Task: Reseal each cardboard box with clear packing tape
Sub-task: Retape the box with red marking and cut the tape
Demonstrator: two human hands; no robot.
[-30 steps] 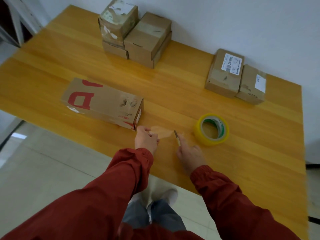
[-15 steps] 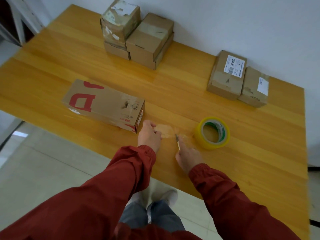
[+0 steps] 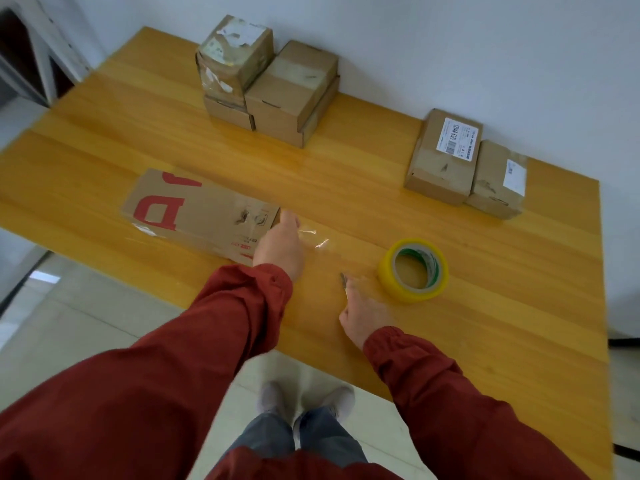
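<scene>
A long flat cardboard box (image 3: 194,213) with red lettering lies near the table's front edge. My left hand (image 3: 280,244) is at the box's right end and holds a strip of clear tape (image 3: 317,239) that trails to the right. My right hand (image 3: 363,313) rests on the table and grips a small cutter (image 3: 343,280) with its blade pointing away from me. A yellowish roll of packing tape (image 3: 414,270) lies flat just right of the cutter.
Several brown boxes (image 3: 266,77) are stacked at the back of the wooden table (image 3: 346,168) by the wall. Two more boxes (image 3: 464,164) with white labels sit at the back right. The table's front edge runs diagonally, with tiled floor below.
My left hand has lifted the tape strip off the table and moved it up to the long box's right end. My right hand with the cutter has barely shifted.
</scene>
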